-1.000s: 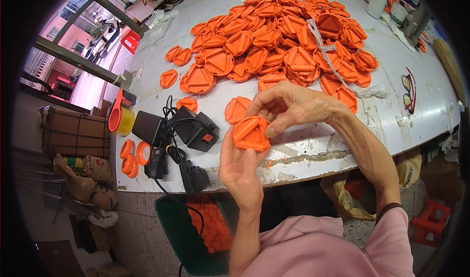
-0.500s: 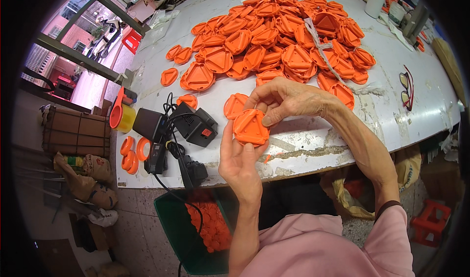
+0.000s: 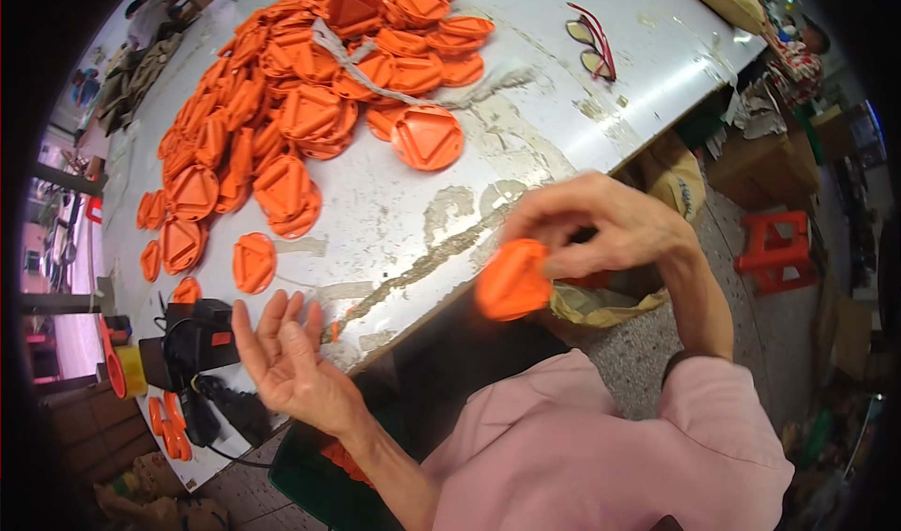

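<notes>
My right hand (image 3: 610, 226) grips a round orange plastic disc (image 3: 511, 282) with a raised triangle on its face. This disc is slightly smeared by motion, out past the front edge of the white table (image 3: 394, 226). Palm up and fingers apart, my left hand (image 3: 300, 367) holds nothing, over the table's front edge. Close to its fingertips lies a single orange disc (image 3: 253, 263). Beyond both hands rises a big heap of similar orange discs (image 3: 310, 109), with a whitish cord (image 3: 361, 67) across it. Another disc (image 3: 427, 138) lies at the heap's right side.
Black power adapters (image 3: 202, 334) with cables and orange rings (image 3: 169, 428) sit at the table's left end. Glasses (image 3: 593, 48) rest farther back. Below the edge are an open sack (image 3: 610, 311), a green bin (image 3: 319, 493) and a red stool (image 3: 774, 254). A person (image 3: 798, 67) is at far right.
My right hand has carried the disc off to the right, away from my left hand, which has let go and opened. The view has turned toward the right.
</notes>
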### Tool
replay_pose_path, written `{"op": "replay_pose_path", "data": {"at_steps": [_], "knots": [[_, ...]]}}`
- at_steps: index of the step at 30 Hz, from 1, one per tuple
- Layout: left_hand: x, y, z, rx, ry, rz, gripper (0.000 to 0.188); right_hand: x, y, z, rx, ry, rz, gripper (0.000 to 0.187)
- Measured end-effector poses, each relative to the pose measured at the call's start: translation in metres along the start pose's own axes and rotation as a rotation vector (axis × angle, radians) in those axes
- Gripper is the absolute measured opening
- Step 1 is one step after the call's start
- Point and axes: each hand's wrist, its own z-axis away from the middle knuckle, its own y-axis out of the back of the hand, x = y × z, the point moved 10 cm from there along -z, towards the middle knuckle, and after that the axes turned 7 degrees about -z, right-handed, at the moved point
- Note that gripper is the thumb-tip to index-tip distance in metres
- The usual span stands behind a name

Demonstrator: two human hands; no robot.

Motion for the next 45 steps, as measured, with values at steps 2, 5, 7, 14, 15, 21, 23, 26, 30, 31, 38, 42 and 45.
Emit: {"op": "replay_pose_path", "data": {"at_steps": [2,5,7,14,15,21,23,26,30,31,38,42,45], "knots": [[-0.003,-0.004,-0.001,-0.027,-0.007,-0.013,0.047,0.078,0.026,0.043,0.231,-0.276,-0.129,0.034],[0.003,-0.003,-0.002,-0.04,-0.027,0.002,0.046,0.189,0.071,0.096,0.533,-0.416,0.068,0.036],[0.004,-0.004,0.0,-0.04,-0.015,-0.016,0.046,0.272,0.087,0.124,0.632,-0.591,-0.015,0.035],[-0.001,-0.009,0.007,-0.017,0.027,0.048,0.049,0.427,0.099,0.153,0.647,-0.785,0.418,0.038],[-0.003,-0.006,0.007,-0.001,0.047,0.064,0.049,0.397,0.085,0.135,0.62,-0.653,0.537,0.038],[-0.003,-0.003,0.005,-0.032,0.029,0.062,0.046,0.11,0.006,0.045,0.086,-0.306,0.186,0.027],[-0.002,0.002,0.003,-0.027,0.025,0.062,0.046,0.021,-0.011,0.025,0.03,-0.089,0.145,0.025],[0.002,-0.001,0.005,-0.03,0.027,0.067,0.045,-0.059,0.014,-0.006,0.308,0.241,0.43,0.029],[0.0,-0.01,0.006,-0.048,0.03,0.07,0.045,-0.055,0.047,-0.045,0.543,0.362,0.839,0.051],[-0.002,-0.01,0.006,-0.047,0.036,0.081,0.044,-0.042,0.05,-0.056,0.555,0.253,0.989,0.06],[0.0,-0.013,0.002,-0.085,0.074,0.017,0.044,-0.029,0.028,-0.069,0.548,0.304,0.886,0.042],[0.003,-0.026,-0.004,-0.15,0.092,0.001,0.043,-0.033,0.019,-0.075,0.519,0.491,0.813,0.027],[0.01,-0.052,-0.01,-0.253,0.093,-0.055,0.044,-0.026,0.012,-0.089,0.395,0.459,0.483,0.022]]}}
